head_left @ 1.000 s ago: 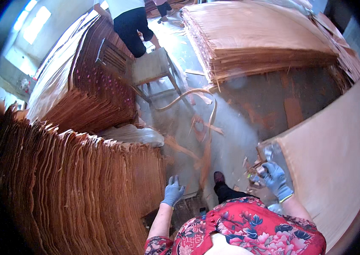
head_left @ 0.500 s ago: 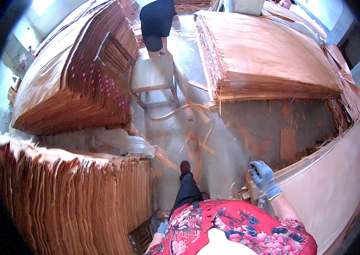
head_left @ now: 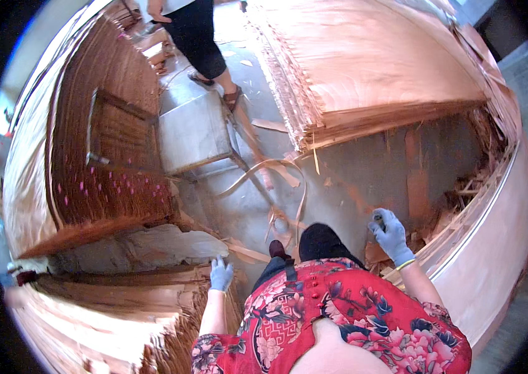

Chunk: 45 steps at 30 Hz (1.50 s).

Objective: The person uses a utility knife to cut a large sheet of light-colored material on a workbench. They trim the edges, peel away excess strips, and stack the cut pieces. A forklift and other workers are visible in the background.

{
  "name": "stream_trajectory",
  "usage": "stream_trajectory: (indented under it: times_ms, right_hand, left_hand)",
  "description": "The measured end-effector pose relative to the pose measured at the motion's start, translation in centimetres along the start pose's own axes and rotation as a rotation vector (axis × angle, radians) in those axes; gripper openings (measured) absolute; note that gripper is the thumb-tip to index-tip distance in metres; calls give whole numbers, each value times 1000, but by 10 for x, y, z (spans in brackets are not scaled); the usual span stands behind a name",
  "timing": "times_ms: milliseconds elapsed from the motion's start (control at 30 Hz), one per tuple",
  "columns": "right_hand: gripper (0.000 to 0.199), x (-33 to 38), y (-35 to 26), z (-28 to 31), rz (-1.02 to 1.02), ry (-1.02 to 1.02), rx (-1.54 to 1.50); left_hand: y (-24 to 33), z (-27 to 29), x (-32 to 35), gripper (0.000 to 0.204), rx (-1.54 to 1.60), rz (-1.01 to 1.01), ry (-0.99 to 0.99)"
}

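My left hand (head_left: pixel 221 274), in a light blue glove, is open with its fingers apart. It is beside the end of the near left stack of thin wood veneer sheets (head_left: pixel 170 311); whether it touches the stack I cannot tell. My right hand (head_left: pixel 392 238), gloved alike with a yellow cuff edge, is raised in front of me at the right. Its fingers curl closed around something small and dark (head_left: pixel 379 219) that I cannot make out. Close to this hand is the edge of a pale sheet stack (head_left: pixel 488 262) on the right.
A wooden chair (head_left: pixel 192 134) stands ahead, against a tall veneer stack (head_left: pixel 105 124). Behind it is a person in black shorts (head_left: pixel 192 37). Another large stack (head_left: pixel 395 56) lies at the far right. A curled veneer strip (head_left: pixel 245 177) and scraps litter the floor. Crumpled plastic sheeting (head_left: pixel 145 249) lies at left.
My left hand has come up from low beside my body to the left stack. My view has shifted and my legs have stepped. The person ahead appears nearer the chair.
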State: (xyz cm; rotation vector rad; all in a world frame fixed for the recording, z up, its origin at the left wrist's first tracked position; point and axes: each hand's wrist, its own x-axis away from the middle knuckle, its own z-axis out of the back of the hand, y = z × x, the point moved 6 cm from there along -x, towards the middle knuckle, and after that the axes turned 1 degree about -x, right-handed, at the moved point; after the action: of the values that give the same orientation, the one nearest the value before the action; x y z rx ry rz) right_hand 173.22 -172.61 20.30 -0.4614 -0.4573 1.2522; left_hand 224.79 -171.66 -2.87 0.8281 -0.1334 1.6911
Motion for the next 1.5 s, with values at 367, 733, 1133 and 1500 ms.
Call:
stream_trajectory:
  times_ms: [367,733,1133,1500]
  right_hand:
    - [42,-298,46,-79,-77,114,-83]
    - [83,-556,65,-166,-209,-43,354]
    - [76,-590,89,-196,-211,-196,421]
    - [26,-603,70,-179,-107,-559,410]
  left_hand:
    - [87,12,-120,66,149,37,-138]
    - [168,-12,-110,64,237,162,-212]
    - [167,-23,-130,59,566,454,-84]
    - [281,-37,-130,54,318,280,0]
